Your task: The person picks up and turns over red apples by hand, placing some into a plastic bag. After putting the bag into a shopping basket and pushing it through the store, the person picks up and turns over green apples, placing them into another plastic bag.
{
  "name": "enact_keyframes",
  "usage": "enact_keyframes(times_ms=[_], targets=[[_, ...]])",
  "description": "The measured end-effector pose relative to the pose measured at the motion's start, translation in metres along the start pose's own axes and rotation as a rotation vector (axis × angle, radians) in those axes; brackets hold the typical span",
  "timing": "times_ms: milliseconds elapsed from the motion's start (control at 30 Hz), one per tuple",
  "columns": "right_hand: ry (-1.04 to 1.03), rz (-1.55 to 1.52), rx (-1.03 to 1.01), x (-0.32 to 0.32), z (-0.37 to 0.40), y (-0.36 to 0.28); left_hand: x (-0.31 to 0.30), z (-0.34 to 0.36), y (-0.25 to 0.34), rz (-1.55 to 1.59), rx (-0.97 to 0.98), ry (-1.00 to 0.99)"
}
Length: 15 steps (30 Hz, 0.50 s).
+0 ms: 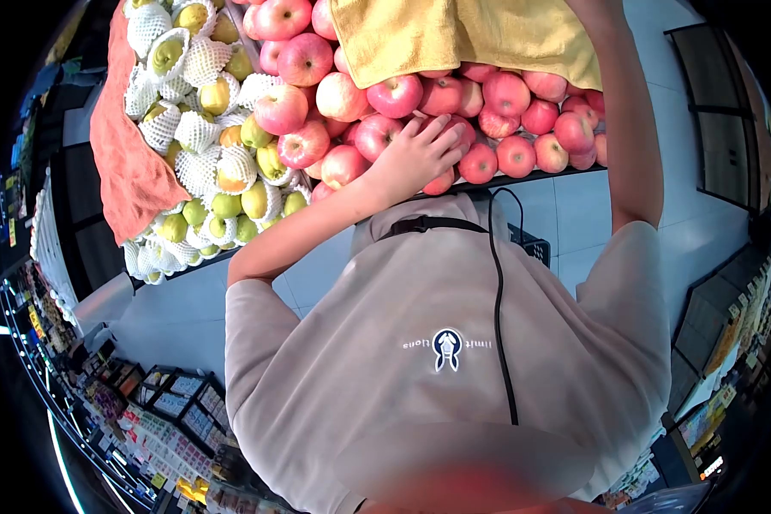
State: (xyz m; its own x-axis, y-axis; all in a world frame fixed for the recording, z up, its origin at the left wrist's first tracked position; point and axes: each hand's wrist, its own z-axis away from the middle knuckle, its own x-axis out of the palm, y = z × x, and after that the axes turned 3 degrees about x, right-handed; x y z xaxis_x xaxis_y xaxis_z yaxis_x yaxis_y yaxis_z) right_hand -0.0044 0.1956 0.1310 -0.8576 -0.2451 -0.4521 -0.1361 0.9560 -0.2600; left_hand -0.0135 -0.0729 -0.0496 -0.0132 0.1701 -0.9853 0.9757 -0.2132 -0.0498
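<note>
Apples [516,156] at shelf edge [557,174] lie under left hand [415,158].

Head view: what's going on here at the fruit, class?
A person stands at a fruit display. Their left hand lies, fingers spread, on the red apples. The right arm reaches up to a yellow cloth over the apples; that hand is out of sight. Netted yellow-green fruit lies alongside.

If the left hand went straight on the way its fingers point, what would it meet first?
Left hand: the red apples just past its fingertips, likely touching already; the yellow cloth lies beyond.
</note>
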Motion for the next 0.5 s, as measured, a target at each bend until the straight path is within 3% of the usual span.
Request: enact_keyframes(times_ms=[133, 167, 233, 267, 333, 400, 433, 500], targets=[[-0.204, -0.045, 0.58, -0.041, 0.072, -0.03, 0.01, -0.003, 0.003, -0.069, 0.01, -0.019], [-0.203, -0.047, 0.576, -0.046, 0.089, -0.031, 0.011, -0.004, 0.003, -0.057, 0.008, -0.03], [-0.118, -0.41, 0.844, -0.055, 0.126, -0.036, 0.005, -0.005, 0.002, -0.025, -0.005, -0.011], [-0.119, -0.411, 0.846, -0.06, 0.143, -0.037, 0.003, -0.005, 0.001, 0.052, -0.028, 0.02], [-0.088, -0.483, 1.041, -0.067, 0.174, -0.043, -0.005, -0.007, 0.001, 0.13, -0.049, 0.047], [-0.104, -0.574, 1.068, -0.066, 0.194, -0.059, -0.018, -0.013, 0.0, 0.606, -0.165, 0.255], [-0.122, -0.666, 1.09, -0.065, 0.199, -0.068, -0.023, -0.017, 0.0, 0.607, -0.159, 0.251], [-0.135, -0.744, 1.029, -0.057, 0.199, -0.085, -0.032, -0.024, 0.001, 1.457, -0.381, 0.493]])
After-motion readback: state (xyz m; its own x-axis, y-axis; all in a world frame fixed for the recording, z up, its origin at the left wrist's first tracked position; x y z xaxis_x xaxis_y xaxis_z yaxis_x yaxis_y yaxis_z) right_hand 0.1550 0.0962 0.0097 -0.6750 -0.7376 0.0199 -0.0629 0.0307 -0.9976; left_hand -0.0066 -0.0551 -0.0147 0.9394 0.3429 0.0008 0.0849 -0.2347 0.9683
